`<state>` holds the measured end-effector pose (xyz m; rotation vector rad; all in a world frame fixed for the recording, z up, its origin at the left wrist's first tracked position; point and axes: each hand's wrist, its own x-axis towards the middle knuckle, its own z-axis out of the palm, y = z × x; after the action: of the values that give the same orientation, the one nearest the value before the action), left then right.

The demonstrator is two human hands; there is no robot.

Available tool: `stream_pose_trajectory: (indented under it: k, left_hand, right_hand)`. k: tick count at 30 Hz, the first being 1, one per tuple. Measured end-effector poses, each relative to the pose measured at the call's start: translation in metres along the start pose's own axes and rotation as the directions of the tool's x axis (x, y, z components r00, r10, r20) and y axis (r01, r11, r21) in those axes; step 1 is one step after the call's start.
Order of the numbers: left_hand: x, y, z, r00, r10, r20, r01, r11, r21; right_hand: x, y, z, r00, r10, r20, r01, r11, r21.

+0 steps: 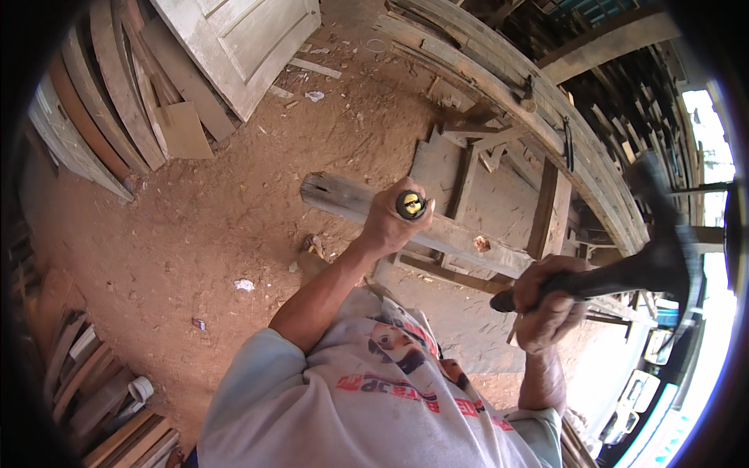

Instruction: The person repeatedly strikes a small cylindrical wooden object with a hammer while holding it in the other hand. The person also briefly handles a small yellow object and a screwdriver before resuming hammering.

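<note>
My left hand point(396, 222) is wrapped upright round a black handle with a yellow end, which looks like a chisel point(411, 205). Its blade is hidden below the fist. Underneath lies a weathered wooden beam point(343, 195), and a rough, pale hollow point(481, 244) shows in its top farther right. On the right, my right hand point(550, 304) grips the dark handle of a hammer point(624, 277). The hammer is raised close to the camera, its head blurred and well apart from the chisel.
Long planks point(499, 74) are stacked along the far right, with clamp-like tools point(569, 144) on them. Below stands a wooden frame point(464, 183). A pale panelled door point(246, 47) and leaning boards point(117, 86) occupy the far left. Offcuts point(82, 359) lie at the near left on reddish dirt.
</note>
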<state>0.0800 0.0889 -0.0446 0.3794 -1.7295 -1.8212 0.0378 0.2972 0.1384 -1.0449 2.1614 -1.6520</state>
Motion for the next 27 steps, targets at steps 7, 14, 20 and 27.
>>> stream_pose_trajectory:
  k: [7, 14, 20, 27]
  left_hand:
    - [-0.010, -0.013, -0.004, 0.999, -0.026, 0.040, 0.030, 0.994, -0.101]
    - [-0.004, -0.006, -0.009, 0.997, 0.075, -0.036, -0.077, 0.995, -0.056]
    - [0.002, -0.013, -0.005, 0.999, 0.006, 0.043, -0.003, 0.998, -0.063]
    - [-0.005, -0.006, -0.009, 0.999, 0.037, -0.018, -0.038, 0.998, -0.045]
  right_hand:
    - [0.010, -0.019, 0.020, 0.838, 0.465, 0.286, -0.198, 0.747, -0.634]
    - [0.020, -0.057, 0.012, 0.946, -0.283, -0.157, 0.313, 0.923, 0.226]
    - [0.005, -0.007, 0.025, 0.840, 0.466, 0.277, -0.175, 0.716, -0.675]
    - [0.011, -0.079, 0.011, 0.954, -0.244, -0.173, 0.288, 0.903, 0.318]
